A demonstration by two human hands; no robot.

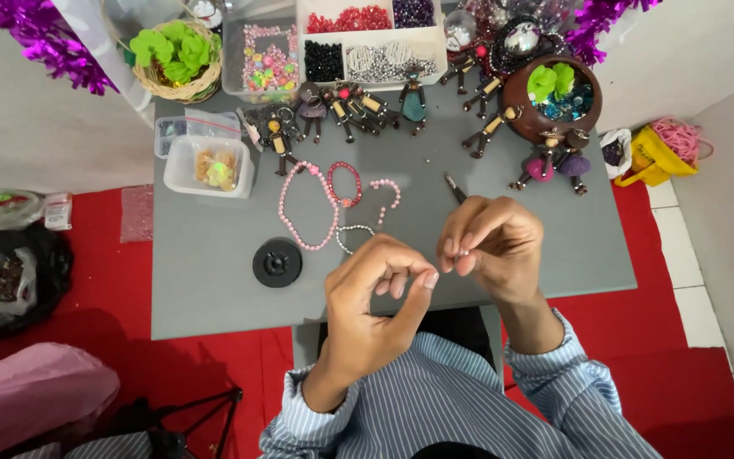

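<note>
The right hand (490,242) pinches a tiny pale bead (464,252) between thumb and fingertips, just above the grey worktop (214,297). The left hand (380,293) is curled close beside it, thumb and forefinger nearly meeting; whether it grips anything I cannot tell. The bead is small, round and whitish. Just beyond the hands lie a white bead strand (352,231), a long pink bracelet (303,208) and a black spool (277,262).

Glossy beaded bracelets (309,208) lie on the matt grey table (214,289), beside a woven basket (182,83).
</note>
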